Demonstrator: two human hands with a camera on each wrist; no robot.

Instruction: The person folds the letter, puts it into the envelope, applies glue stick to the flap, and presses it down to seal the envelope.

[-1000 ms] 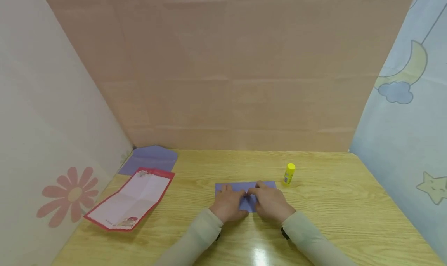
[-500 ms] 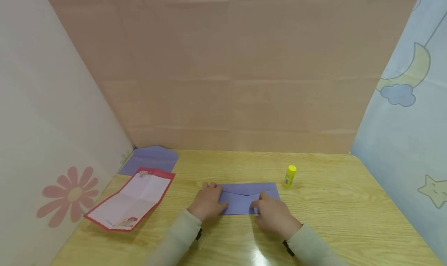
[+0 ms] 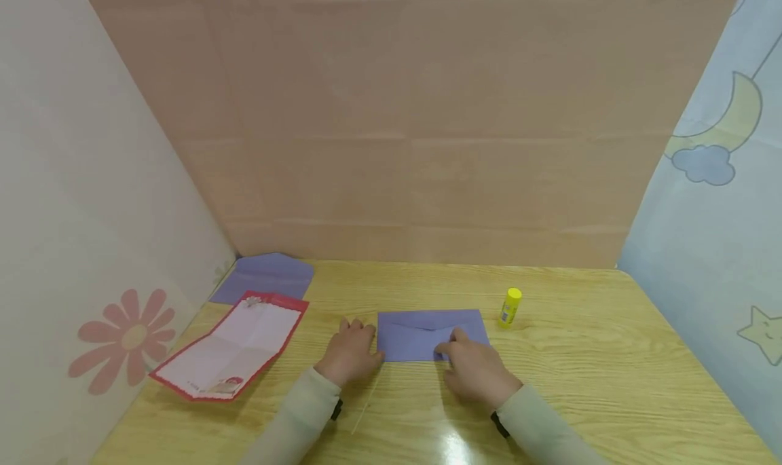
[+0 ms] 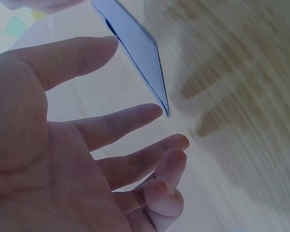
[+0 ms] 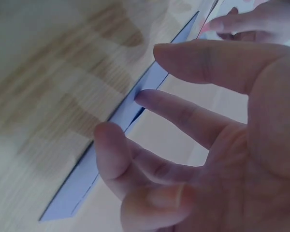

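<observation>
The envelope (image 3: pixel 406 346), purple, lies flat between the hands, its long edges running crosswise. Its flap is folded down toward the person; a narrow dark gap shows along the middle of the flap edge.

Left hand (image 3: pixel 348 354): located just beside the left end of the envelope, palm down, fingers spread and relaxed, gripping nothing. The thumb tip is at the near left corner; contact with the paper cannot be determined.

Right hand (image 3: pixel 479 370): located over the near right portion of the envelope. The index fingertip rests on the paper; the other fingers are loosely bent, with no pinch visible.

Glue stick (image 3: pixel 510 308): yellow, upright, beyond the right hand and slightly to its right, apart from the envelope.

Card (image 3: pixel 235 349): red-bordered, white-centred, creased, left of the left hand and well apart from it.

Second envelope (image 3: pixel 269 276): purple, beyond the card, farther forward and left of the left hand.

All items are on the wood-grain surface (image 3: pixel 611 356). A brown backdrop (image 3: pixel 415 125) stands beyond both hands. A flower-printed panel (image 3: pixel 122 200) stands to their left; a panel with moon, cloud and star prints (image 3: pixel 696 248) stands to their right.
</observation>
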